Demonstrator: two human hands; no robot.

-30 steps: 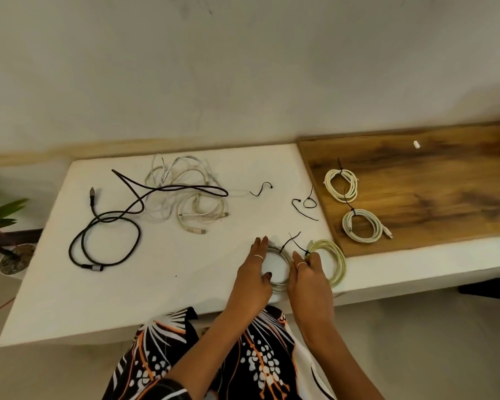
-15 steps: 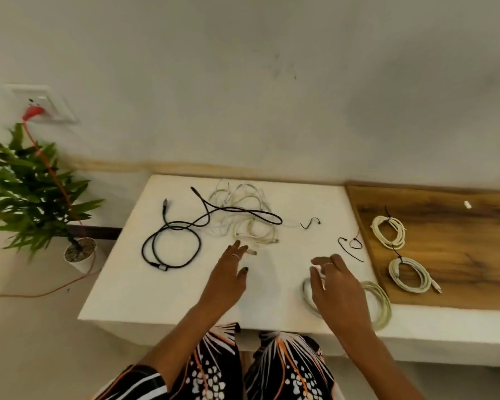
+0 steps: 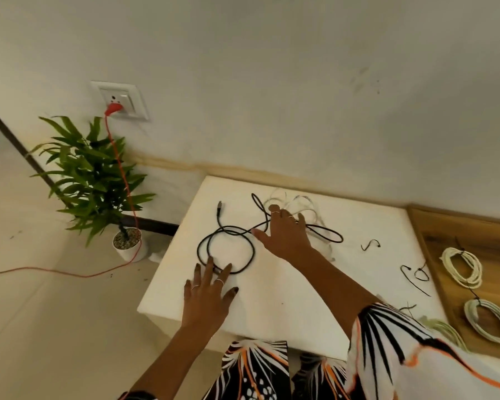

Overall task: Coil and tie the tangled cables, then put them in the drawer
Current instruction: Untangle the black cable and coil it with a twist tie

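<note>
The person wears a loose garment printed in black, white and orange leaf-like stripes and white spots, its wide sleeve (image 3: 410, 342) orange-edged on the right arm, with thin rings on fingers of the left hand (image 3: 207, 295) and right hand (image 3: 283, 236).

One black cable (image 3: 225, 249) lies under the fingertips (image 3: 210, 262) of the left hand. One tangle of white cables (image 3: 298, 203) lies beyond the right fingers (image 3: 274, 210). Right of them: three loose black ties (image 3: 371, 244), and three coiled pale cables (image 3: 462, 267).
</note>
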